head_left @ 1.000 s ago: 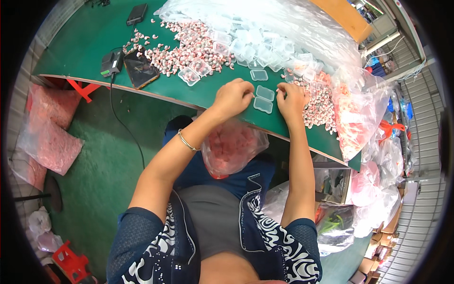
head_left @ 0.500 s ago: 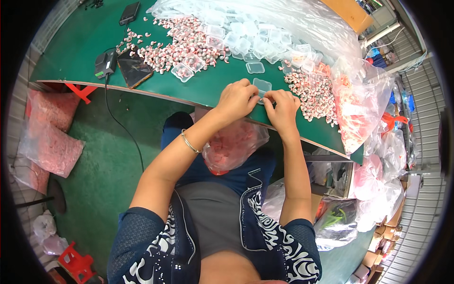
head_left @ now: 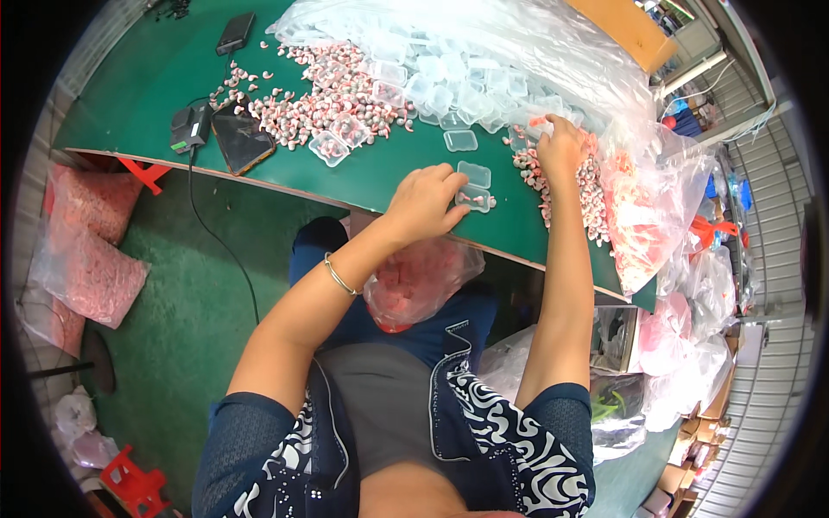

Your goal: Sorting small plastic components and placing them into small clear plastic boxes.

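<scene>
My left hand [head_left: 425, 203] holds the left edge of a small clear plastic box [head_left: 473, 199] near the table's front edge, thumb and fingers about it. The box's hinged lid [head_left: 474, 175] lies folded back on the far side. A few small pink and grey pieces are in the box. My right hand [head_left: 563, 148] reaches over the right-hand pile of small curved pink and grey pieces [head_left: 596, 203], beside some clear boxes. Its fingers are bent together at the pile's far side; what they pinch, if anything, is hidden.
Left of centre lies a bigger pile of pink-grey pieces [head_left: 345, 95], with filled boxes [head_left: 329, 148] at its front. Behind are many empty clear boxes [head_left: 466, 78]. A phone [head_left: 242, 138] and a corded black device [head_left: 190, 127] lie left. A clear bag [head_left: 643, 207] stands right.
My right hand has left the box and moved away and right to the pile. My left hand stays by the box, which now shows with pieces in it.
</scene>
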Demonstrator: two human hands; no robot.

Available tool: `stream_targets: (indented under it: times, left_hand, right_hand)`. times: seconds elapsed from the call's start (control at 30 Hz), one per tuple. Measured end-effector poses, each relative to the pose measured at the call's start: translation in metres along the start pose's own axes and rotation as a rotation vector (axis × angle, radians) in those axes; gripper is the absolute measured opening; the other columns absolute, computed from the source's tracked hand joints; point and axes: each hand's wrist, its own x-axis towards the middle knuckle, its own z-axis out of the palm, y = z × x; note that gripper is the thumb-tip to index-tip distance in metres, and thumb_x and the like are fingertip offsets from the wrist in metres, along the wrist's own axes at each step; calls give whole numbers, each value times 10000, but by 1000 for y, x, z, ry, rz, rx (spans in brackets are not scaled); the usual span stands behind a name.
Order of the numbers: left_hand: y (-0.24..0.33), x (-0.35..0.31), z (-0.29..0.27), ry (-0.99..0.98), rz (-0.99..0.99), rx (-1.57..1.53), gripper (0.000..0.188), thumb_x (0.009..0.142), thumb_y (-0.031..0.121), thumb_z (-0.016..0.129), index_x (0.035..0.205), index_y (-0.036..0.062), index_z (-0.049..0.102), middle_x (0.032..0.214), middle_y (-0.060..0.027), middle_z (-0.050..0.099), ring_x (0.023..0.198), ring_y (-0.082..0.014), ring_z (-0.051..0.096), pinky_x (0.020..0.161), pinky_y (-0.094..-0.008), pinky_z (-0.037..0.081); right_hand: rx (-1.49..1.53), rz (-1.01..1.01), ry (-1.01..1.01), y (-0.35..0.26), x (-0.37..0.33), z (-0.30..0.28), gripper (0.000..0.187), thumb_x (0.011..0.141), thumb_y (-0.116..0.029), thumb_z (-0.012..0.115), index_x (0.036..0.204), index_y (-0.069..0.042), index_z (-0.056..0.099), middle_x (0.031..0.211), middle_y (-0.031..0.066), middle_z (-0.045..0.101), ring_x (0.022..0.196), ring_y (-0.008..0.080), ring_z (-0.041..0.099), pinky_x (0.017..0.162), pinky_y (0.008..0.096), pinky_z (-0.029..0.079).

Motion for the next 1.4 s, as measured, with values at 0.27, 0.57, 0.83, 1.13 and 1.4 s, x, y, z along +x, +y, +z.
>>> stream_targets:
  times: [0.27, 0.57, 0.83, 1.13, 1.4]
  left_hand:
    - [-1, -4, -4, 10, -9, -16, 357, 784, 261, 745, 1072, 87, 626, 923, -95, 574, 892, -324, 601, 785, -439, 473]
    - [-4, -4, -1, 3, -19, -33, 381, 740, 253, 773, 1053, 92, 627, 931, -81, 579, 887, -313, 607, 790, -428, 478]
    - [-6, -2, -2, 6, -11, -53, 397, 699, 253, 804, 1024, 97, 638, 902, -62, 595, 873, -291, 615, 784, -414, 481]
    - [-6, -3, -2, 1, -23, -75, 388, 686, 263, 814, 989, 93, 642, 901, -66, 604, 858, -291, 617, 769, -410, 484]
    - [-6, -3, -3, -13, -2, -72, 396, 690, 263, 809, 999, 87, 633, 911, -79, 599, 880, -300, 608, 783, -418, 477]
  right_hand:
    - [-160, -39, -198, -2, 23, 12, 400, 764, -268, 741, 1142, -143, 709, 1213, 48, 664, 1185, 317, 551, 965, 554, 397]
    - [236, -178, -113, -31, -35, -51, 183, 812, -194, 734, 971, -105, 719, 920, 73, 701, 889, 247, 661, 863, 445, 436]
    - [518, -364, -224, -93, -95, -94, 141, 798, -161, 762, 879, -75, 684, 806, 41, 663, 768, 237, 625, 750, 380, 420]
    - [491, -398, -157, -102, -115, -83, 100, 810, -125, 738, 900, -100, 703, 900, 33, 648, 893, 230, 611, 810, 388, 409]
    - [415, -441, -187, -97, -115, -78, 145, 801, -100, 727, 945, -105, 709, 958, 38, 645, 953, 236, 600, 849, 402, 397]
